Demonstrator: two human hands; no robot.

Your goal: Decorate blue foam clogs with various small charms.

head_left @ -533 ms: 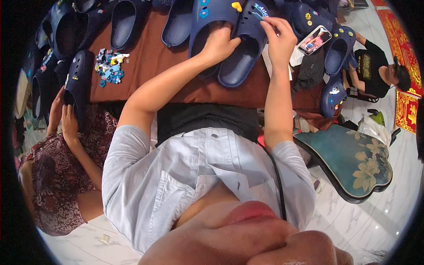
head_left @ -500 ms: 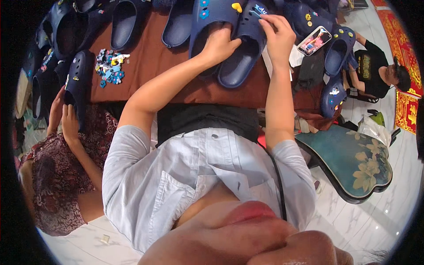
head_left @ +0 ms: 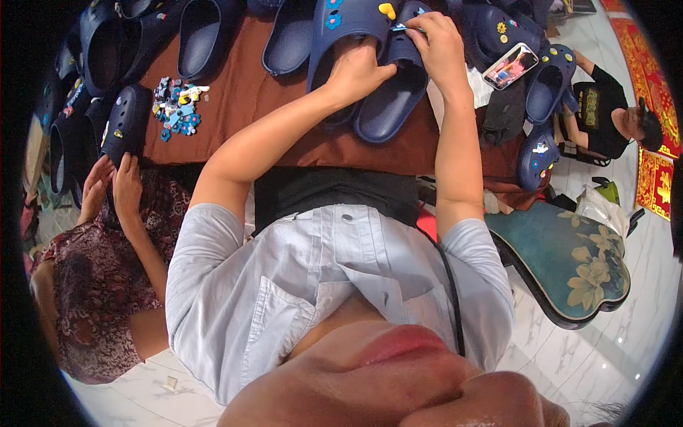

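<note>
Brown cloth [head_left: 242,128] under navy clog [head_left: 390,107], toe partly hidden by right hand [head_left: 437,48] pinching blue charm [head_left: 400,28], now further left than before; left hand [head_left: 356,73] has fingertips hidden inside larger top-cropped clog [head_left: 350,25], can't tell its grip

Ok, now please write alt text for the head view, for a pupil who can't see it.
A person's bare left hand is partly inside a navy-blue moulded clog, while their right hand pinches a small light-blue strip at the upper of the matching clog beside it. Small blue, white and yellow charms lie heaped on brown cloth at left.
</note>
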